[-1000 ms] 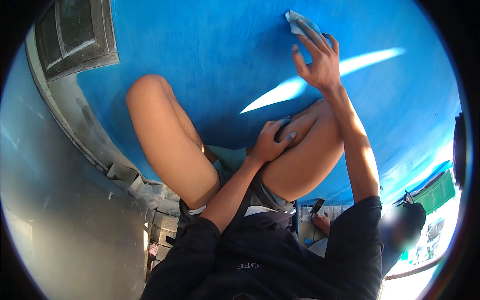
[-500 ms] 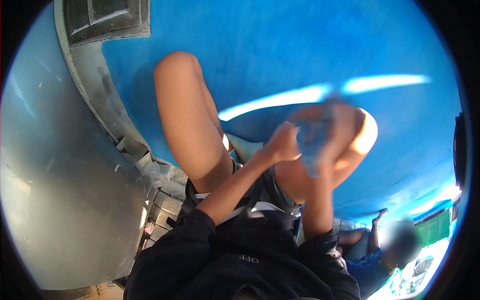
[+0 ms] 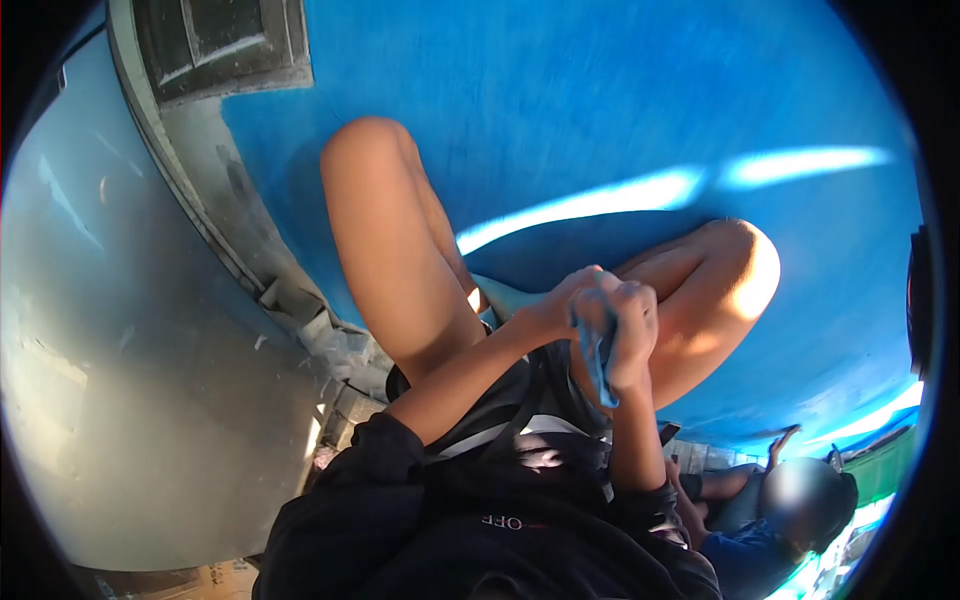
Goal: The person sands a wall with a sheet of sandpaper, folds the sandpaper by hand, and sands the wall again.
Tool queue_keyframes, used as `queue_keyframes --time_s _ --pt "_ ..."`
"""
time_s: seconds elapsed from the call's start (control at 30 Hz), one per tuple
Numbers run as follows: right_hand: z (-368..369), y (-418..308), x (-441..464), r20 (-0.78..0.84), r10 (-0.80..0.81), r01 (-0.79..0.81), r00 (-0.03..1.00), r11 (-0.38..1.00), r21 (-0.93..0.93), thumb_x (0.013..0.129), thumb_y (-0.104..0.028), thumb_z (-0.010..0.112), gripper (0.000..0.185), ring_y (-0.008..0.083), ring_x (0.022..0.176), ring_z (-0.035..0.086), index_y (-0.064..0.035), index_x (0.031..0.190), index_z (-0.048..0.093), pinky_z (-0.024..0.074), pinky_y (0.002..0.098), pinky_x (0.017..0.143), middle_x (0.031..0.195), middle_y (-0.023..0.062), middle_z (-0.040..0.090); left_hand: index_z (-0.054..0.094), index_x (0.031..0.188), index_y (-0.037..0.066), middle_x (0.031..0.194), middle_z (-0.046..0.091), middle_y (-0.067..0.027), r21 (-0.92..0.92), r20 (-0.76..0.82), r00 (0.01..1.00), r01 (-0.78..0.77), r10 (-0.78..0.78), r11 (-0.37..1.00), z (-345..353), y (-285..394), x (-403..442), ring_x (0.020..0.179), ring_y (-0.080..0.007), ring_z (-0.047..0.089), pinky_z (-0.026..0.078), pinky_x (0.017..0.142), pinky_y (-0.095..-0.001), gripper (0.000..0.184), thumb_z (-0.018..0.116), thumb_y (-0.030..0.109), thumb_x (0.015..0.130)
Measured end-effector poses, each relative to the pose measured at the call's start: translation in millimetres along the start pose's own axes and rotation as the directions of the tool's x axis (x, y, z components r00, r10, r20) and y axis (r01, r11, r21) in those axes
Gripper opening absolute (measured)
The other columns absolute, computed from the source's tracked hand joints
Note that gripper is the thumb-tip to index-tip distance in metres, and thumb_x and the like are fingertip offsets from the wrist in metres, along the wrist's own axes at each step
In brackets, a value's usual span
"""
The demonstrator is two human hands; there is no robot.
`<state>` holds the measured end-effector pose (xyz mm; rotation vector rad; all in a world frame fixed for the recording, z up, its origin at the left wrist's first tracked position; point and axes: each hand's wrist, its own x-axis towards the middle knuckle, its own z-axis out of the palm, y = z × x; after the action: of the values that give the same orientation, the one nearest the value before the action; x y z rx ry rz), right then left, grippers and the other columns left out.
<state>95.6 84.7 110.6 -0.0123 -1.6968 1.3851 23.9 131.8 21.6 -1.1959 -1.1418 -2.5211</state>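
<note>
In front of my lap, a thin strip of light blue cloth is bunched between my two hands and hangs down a little. My right hand is a closed fist around it. My left hand is closed against the same cloth, pressed up to the right fist, and its fingertips are partly hidden. What else may be inside the fists cannot be seen. Both hands are between my bent knees, close to the right thigh.
A blue wall faces me, crossed by a bright streak of sunlight. A large grey metallic surface curves along the left. Top left is a dark wooden frame. Another person sits close at my lower right.
My hands have come together and slightly lower, with the blue cloth bunched smaller between them. My right hand was blurred and higher before. The view has shifted slightly.
</note>
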Motion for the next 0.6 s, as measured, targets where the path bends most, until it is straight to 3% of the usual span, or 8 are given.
queue_keyframes --time_s 0.03,0.1,0.13,0.23,0.37,0.43,0.5,0.6 --pt "9 -10 -2 0.150 0.126 -0.161 0.981 0.956 0.244 0.090 -0.006 0.066 0.025 0.0209 0.060 0.051 -0.0027 0.066 0.060 0.0432 0.0339 0.063 0.063 0.0075 0.055 0.063 0.067 0.002 0.074 0.064 -0.0256 0.012 0.031 1.000 0.003 -0.003 1.000 -9 14 22 0.066 -0.0467 0.062 0.050 0.060 -0.0456 0.026 0.073 0.023 0.076" --pt "71 2 -7 0.012 -0.719 0.583 0.695 0.553 -0.595 0.099 -0.011 0.060 0.049 0.0170 0.043 0.041 -0.0031 0.053 0.046 0.0379 0.0315 0.051 0.046 0.0050 0.043 0.051 0.061 0.001 0.059 0.046 -0.0242 0.295 0.825 0.527 -0.092 -0.205 0.951 -30 61 88 0.078 -0.0039 0.034 0.044 0.054 -0.0338 0.031 0.068 0.011 0.084" --pt "86 -23 -8 0.097 -0.441 0.451 0.892 0.861 -0.234 0.099 -0.008 0.058 0.052 0.0167 0.040 0.037 -0.0036 0.050 0.040 0.0318 0.0335 0.048 0.044 0.0033 0.039 0.051 0.065 -0.001 0.065 0.045 -0.0265 0.175 0.825 0.565 -0.205 -0.029 0.963 -30 64 91 0.064 -0.0463 0.037 0.039 0.045 -0.0410 0.027 0.068 0.011 0.083" --pt "101 -49 -19 0.340 -0.158 0.025 0.927 0.931 0.364 0.100 -0.007 0.056 0.054 0.0185 0.039 0.031 -0.0034 0.051 0.034 0.0234 0.0377 0.046 0.044 0.0038 0.035 0.053 0.064 0.000 0.064 0.047 -0.0255 0.191 0.815 0.579 -0.210 -0.035 0.959 -55 58 56 0.053 -0.0424 0.047 0.040 0.048 -0.0413 0.026 0.068 0.011 0.082" --pt "45 -6 -45 0.288 0.190 -0.197 0.938 0.980 -0.006 0.101 -0.012 0.055 0.036 0.0203 0.044 0.041 -0.0048 0.066 0.055 0.0310 0.0350 0.047 0.053 0.0050 0.046 0.055 0.066 0.003 0.060 0.052 -0.0193 -0.022 0.985 0.078 -0.834 0.157 0.552 -96 -14 10 0.051 -0.0279 0.053 0.041 0.052 -0.0384 0.022 0.071 0.012 0.078" --pt "-45 -49 -48 0.278 -0.358 0.450 0.892 0.625 -0.638 0.102 -0.035 0.055 0.037 0.0182 0.068 0.054 -0.0065 0.081 0.064 0.0427 0.0410 0.062 0.069 0.0067 0.055 0.056 0.064 0.003 0.055 0.050 -0.0152 0.141 0.916 0.397 -0.189 -0.056 0.972 -63 50 70 0.048 -0.0274 0.051 0.040 0.050 -0.0363 0.022 0.071 0.011 0.077" --pt "-100 -115 -72 -0.313 -0.309 0.403 0.898 0.863 0.305 0.089 -0.020 0.052 0.018 0.0280 0.085 0.051 -0.0024 0.090 0.054 0.0414 0.0438 0.087 0.085 0.0094 0.049 0.052 0.064 0.000 0.056 0.041 -0.0187 0.189 0.843 0.537 -0.246 -0.029 0.951 -38 107 124 0.045 -0.0198 0.041 0.038 0.047 -0.0363 0.025 0.069 0.010 0.080" --pt "-152 -120 -94 -0.310 -0.589 0.573 0.746 0.805 -0.151 0.090 -0.013 0.056 0.010 0.0197 0.079 0.051 -0.0032 0.092 0.056 0.0401 0.0317 0.072 0.083 0.0044 0.049 0.058 0.063 0.001 0.056 0.043 -0.0207 0.222 0.762 0.643 -0.377 0.081 0.899 -34 134 152 0.042 -0.0218 0.036 0.035 0.041 -0.0340 0.021 0.071 0.009 0.077"
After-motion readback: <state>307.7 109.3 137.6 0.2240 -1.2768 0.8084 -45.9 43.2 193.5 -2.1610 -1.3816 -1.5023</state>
